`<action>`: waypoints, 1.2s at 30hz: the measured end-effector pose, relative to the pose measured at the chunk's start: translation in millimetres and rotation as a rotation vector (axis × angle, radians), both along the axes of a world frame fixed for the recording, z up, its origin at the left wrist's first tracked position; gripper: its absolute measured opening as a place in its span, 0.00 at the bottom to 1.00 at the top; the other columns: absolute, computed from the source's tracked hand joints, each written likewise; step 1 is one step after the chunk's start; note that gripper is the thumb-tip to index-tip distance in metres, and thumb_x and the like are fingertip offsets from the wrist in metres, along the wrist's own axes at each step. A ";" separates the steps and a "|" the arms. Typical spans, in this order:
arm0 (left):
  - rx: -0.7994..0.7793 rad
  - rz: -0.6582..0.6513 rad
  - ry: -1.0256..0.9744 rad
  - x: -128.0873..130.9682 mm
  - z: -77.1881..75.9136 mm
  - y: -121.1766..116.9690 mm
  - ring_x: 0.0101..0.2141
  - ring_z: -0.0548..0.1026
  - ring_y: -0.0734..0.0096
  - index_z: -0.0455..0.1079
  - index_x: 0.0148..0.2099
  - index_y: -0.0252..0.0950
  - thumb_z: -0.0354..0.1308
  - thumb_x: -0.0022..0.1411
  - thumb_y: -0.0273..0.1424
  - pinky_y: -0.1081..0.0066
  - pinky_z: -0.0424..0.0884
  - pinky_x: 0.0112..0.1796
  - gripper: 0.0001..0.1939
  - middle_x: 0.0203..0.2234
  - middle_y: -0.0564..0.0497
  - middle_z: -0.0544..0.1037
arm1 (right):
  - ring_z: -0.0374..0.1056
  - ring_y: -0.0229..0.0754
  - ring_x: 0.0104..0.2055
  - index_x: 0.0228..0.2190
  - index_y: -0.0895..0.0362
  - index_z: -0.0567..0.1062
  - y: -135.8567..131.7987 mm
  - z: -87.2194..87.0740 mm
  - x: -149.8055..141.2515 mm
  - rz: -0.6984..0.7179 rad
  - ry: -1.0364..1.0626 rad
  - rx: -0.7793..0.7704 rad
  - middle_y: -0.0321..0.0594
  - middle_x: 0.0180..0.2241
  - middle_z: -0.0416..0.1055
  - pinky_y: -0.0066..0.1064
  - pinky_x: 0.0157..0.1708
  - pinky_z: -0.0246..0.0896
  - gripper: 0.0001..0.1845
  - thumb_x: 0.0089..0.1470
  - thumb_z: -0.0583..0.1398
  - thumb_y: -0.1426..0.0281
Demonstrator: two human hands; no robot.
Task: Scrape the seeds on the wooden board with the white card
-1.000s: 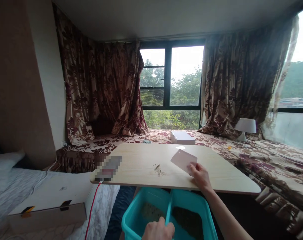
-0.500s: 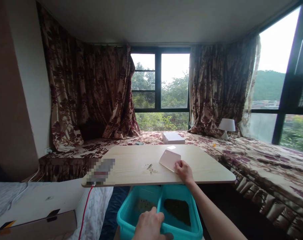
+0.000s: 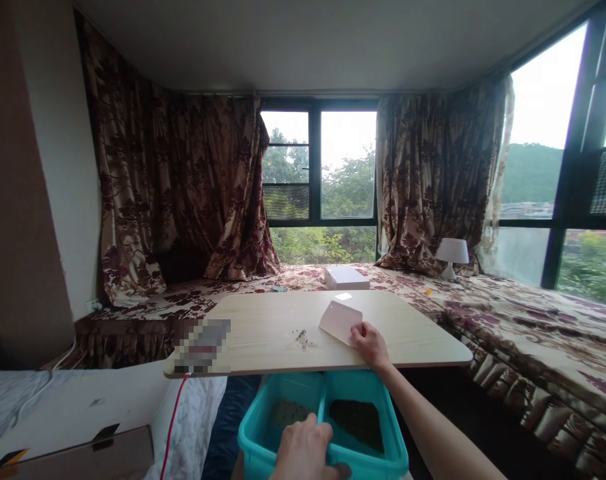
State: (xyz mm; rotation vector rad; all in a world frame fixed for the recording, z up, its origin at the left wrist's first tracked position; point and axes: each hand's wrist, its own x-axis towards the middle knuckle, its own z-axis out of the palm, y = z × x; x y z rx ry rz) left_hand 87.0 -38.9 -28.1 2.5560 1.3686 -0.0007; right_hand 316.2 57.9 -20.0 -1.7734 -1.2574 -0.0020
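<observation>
My right hand (image 3: 371, 343) pinches the near right corner of a pale, translucent flat scraper (image 3: 339, 321), which is tilted over the light wooden table (image 3: 263, 313). Left of the scraper, apart from it, lies a small scattered heap of dark and pale grains (image 3: 303, 339). Below the table edge is a teal two-compartment bin (image 3: 401, 440). My left hand (image 3: 303, 450) is closed over the bin's divider near the front, its fingertips partly hidden. Dark green grains (image 3: 357, 421) fill part of the right compartment; paler grains (image 3: 289, 412) lie in the left one.
A blurred-out flat device (image 3: 205, 343) with a red cable (image 3: 173, 420) rests on the table's left end. A white box (image 3: 347, 277) and a small lamp (image 3: 451, 257) stand on the patterned ledge behind. At left lies a large pale box (image 3: 83, 413).
The view has shifted slightly. Both hands stay nearly in place, with the scraper still held beside the small heap.
</observation>
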 end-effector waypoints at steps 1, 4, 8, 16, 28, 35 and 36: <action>0.000 0.001 -0.002 0.0 0.3 0.0 0.40 0.73 0.53 0.72 0.40 0.38 0.55 0.49 0.49 0.61 0.67 0.41 0.23 0.40 0.45 0.73 | 0.62 0.39 0.25 0.18 0.54 0.64 -0.2 0.0 -0.1 0.001 -0.002 -0.001 0.36 0.20 0.66 0.28 0.26 0.51 0.10 0.47 0.54 0.65; -0.006 0.001 -0.009 -0.1 0.5 0.1 0.40 0.73 0.53 0.72 0.40 0.38 0.55 0.48 0.49 0.61 0.67 0.40 0.23 0.39 0.45 0.73 | 0.61 0.39 0.24 0.18 0.54 0.63 -0.7 0.1 -0.5 0.003 -0.008 -0.001 0.36 0.20 0.66 0.28 0.25 0.50 0.10 0.48 0.54 0.65; -0.012 0.018 -0.030 -1.1 -3.4 0.1 0.39 0.73 0.52 0.72 0.39 0.38 0.55 0.48 0.49 0.61 0.67 0.39 0.23 0.38 0.44 0.74 | 0.61 0.39 0.24 0.18 0.53 0.61 -0.9 -0.3 -1.1 0.003 -0.021 0.002 0.35 0.19 0.65 0.28 0.25 0.50 0.11 0.48 0.53 0.65; -0.032 0.057 -0.030 0.1 -10.4 2.8 0.40 0.73 0.54 0.72 0.38 0.39 0.56 0.48 0.48 0.63 0.66 0.39 0.21 0.37 0.44 0.75 | 0.61 0.39 0.23 0.17 0.53 0.60 -2.5 1.3 -2.4 -0.003 -0.024 0.010 0.35 0.19 0.65 0.28 0.24 0.50 0.12 0.48 0.53 0.64; -0.050 0.040 0.019 1.9 -1.8 0.7 0.41 0.73 0.53 0.72 0.41 0.39 0.56 0.49 0.48 0.62 0.66 0.40 0.22 0.39 0.43 0.75 | 0.62 0.39 0.24 0.18 0.54 0.63 -2.4 0.5 -1.2 0.002 -0.010 0.007 0.37 0.20 0.67 0.28 0.24 0.51 0.11 0.48 0.54 0.64; -0.033 0.033 0.002 1.5 -3.4 -0.9 0.40 0.73 0.53 0.72 0.40 0.40 0.55 0.50 0.47 0.62 0.66 0.40 0.20 0.39 0.44 0.75 | 0.62 0.40 0.24 0.18 0.53 0.64 -2.4 0.2 -0.9 -0.006 -0.011 0.003 0.37 0.20 0.67 0.28 0.24 0.51 0.10 0.48 0.54 0.65; -0.023 0.036 -0.005 1.3 -4.2 -1.8 0.40 0.73 0.54 0.71 0.40 0.40 0.55 0.50 0.47 0.62 0.66 0.40 0.20 0.39 0.44 0.75 | 0.62 0.40 0.24 0.19 0.54 0.64 -2.1 -0.1 -0.7 -0.005 -0.010 0.002 0.37 0.20 0.67 0.28 0.25 0.51 0.10 0.48 0.54 0.64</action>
